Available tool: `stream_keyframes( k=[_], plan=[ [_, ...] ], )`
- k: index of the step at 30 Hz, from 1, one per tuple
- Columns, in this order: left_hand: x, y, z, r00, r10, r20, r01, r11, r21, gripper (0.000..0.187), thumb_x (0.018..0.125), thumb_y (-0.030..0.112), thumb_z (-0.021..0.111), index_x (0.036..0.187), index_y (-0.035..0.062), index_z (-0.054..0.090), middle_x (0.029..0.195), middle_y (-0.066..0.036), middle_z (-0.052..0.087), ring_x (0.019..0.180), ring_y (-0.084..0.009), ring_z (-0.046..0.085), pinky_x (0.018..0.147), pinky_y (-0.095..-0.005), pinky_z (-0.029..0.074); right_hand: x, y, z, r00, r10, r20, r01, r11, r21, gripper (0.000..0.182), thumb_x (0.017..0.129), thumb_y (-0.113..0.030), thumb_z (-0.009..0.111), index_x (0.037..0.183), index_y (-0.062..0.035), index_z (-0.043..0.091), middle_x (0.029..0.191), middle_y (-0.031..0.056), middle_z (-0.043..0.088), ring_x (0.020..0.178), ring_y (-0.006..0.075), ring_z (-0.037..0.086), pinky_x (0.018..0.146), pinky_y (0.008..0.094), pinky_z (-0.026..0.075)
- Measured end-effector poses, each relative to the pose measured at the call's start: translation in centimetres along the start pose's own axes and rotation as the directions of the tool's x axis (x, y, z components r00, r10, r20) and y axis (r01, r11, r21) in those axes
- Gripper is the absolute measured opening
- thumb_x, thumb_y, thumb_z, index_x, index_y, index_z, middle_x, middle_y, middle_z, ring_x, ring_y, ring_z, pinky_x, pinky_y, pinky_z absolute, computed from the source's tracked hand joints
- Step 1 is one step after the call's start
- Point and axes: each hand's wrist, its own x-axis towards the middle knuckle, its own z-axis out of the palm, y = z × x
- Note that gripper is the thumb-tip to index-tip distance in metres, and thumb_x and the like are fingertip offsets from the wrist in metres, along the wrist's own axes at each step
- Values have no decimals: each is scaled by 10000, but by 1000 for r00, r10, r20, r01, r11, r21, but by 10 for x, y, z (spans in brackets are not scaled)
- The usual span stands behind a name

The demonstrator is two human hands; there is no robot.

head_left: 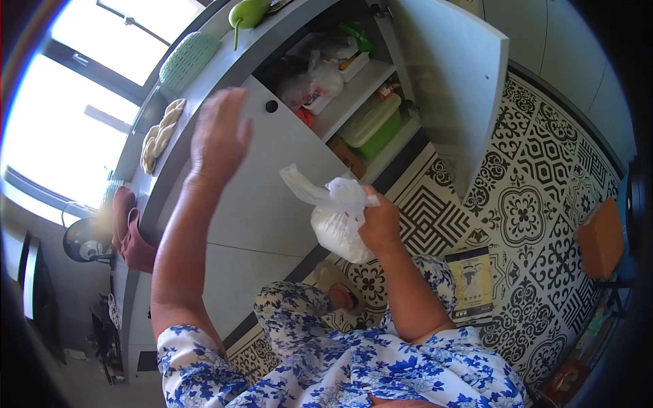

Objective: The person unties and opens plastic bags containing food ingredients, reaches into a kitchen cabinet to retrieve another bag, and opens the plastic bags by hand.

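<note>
My right hand (381, 221) is closed on the side of a knotted, translucent plastic bag (338, 231) with something white inside, perhaps powder or grains. The bag hangs in front of the grey cabinet, above my knees. My left hand (221, 132) is raised beside the counter edge, slightly blurred, its fingers stretched out and nothing in it. Near that hand is a closed cabinet door with a black round knob (271, 106). To its left, a braided cream-coloured object (162, 136) lies on the counter.
An open cabinet door (449, 81) juts out at the right. Shelves behind it hold plastic bags (320, 78) and a green lidded box (376, 126). On the counter are a green basket (188, 60) and a green gourd-like vegetable (249, 12). An orange-brown block (600, 238) stands at right.
</note>
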Motion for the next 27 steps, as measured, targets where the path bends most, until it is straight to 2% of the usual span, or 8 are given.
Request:
stream_keyframes(
  k=[4,6,7,9,16,18,23,27],
  plan=[
    [17,33,58,969,-17,247,85,960,-267,441,799,113,597,1223,70,482,1183,-169,528,1073,-325,529,924,-373,422,-3,-9,-9,1000,24,19,-25,1000,7,339,664,-132,706,973,-86,574,792,139,589,750,337,590,666,411,469],
    [34,33,108,886,-196,420,372,842,-392,453,800,148,602,1224,49,476,1189,-192,521,1075,-347,525,918,-389,420,-4,-9,-7,999,27,43,-23,996,-81,329,653,-145,715,939,-68,571,773,126,583,716,337,581,651,415,465],
    [43,34,133,885,-197,421,375,838,-396,453,800,148,602,1224,49,476,1189,-192,521,1075,-347,525,918,-389,420,-5,-9,-8,999,28,45,-24,996,-86,329,653,-145,715,939,-68,571,773,126,583,716,337,581,651,415,465],
    [62,35,181,850,-272,451,433,848,-305,550,775,193,638,1260,32,437,1235,-211,482,1142,-360,474,957,-404,389,-6,-7,-11,997,-46,70,48,999,-20,325,645,-140,718,924,-59,570,763,117,580,708,323,580,637,410,461],
    [106,19,304,738,-470,484,532,847,12,694,770,277,663,1332,38,333,1364,-203,354,1285,-323,326,1033,-400,317,-3,-7,-16,988,-34,150,30,999,28,333,627,-104,710,926,-61,569,765,93,588,720,291,576,657,388,433],
    [105,16,325,735,-564,376,566,816,118,495,812,175,602,1265,45,451,1335,-135,421,1246,-323,379,1034,-478,290,-6,2,-12,987,-7,162,-3,998,63,351,627,-86,702,952,-58,572,806,91,599,739,280,572,676,383,421],
    [113,7,336,664,-595,452,593,788,166,407,818,166,589,1201,47,515,1268,-135,485,1187,-317,446,1005,-469,333,-2,3,-11,961,-16,276,-2,998,63,377,628,-38,683,988,-41,572,871,91,607,787,267,567,691,386,418],
    [123,5,328,602,-623,501,612,762,212,330,824,157,576,1136,49,579,1201,-135,549,1128,-312,512,975,-461,377,-1,6,-9,968,-47,245,27,996,83,377,625,-41,688,984,-42,572,869,86,607,780,270,567,684,386,415]
  ],
)
